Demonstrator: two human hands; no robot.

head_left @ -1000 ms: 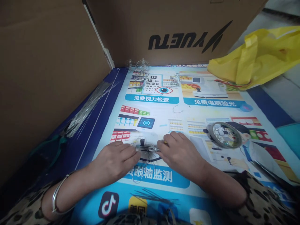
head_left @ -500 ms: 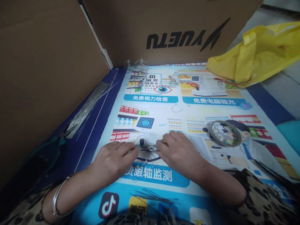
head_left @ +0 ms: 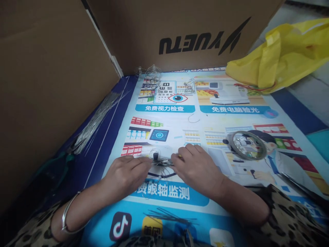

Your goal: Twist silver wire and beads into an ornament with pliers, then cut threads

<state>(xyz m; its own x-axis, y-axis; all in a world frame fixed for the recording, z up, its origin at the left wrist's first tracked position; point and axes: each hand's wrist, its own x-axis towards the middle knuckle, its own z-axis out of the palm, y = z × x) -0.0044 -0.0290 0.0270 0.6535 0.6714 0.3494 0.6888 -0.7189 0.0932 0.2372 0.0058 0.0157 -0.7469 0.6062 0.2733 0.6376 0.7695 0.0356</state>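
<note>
My left hand (head_left: 125, 176) and my right hand (head_left: 196, 168) rest knuckles-up on a printed poster mat (head_left: 231, 120). Their fingertips are pinched together on a small tangle of thin wire with tiny beads (head_left: 161, 162) that lies between them. A small dark bead sits on top of the wire piece. My left wrist wears a silver bangle (head_left: 67, 216). Both forearms come out of leopard-print sleeves.
A bundle of straight thin wires (head_left: 96, 115) lies along the left cardboard wall, with green-handled pliers (head_left: 60, 163) beside it. A round clear lid with beads (head_left: 247, 144) sits to the right. Finished wire pieces (head_left: 151, 73) lie at the back. A yellow plastic bag (head_left: 280, 58) lies back right.
Both hands stay pinched on the wire piece in the same place. The view has tipped slightly, so everything sits a little lower in the frame.
</note>
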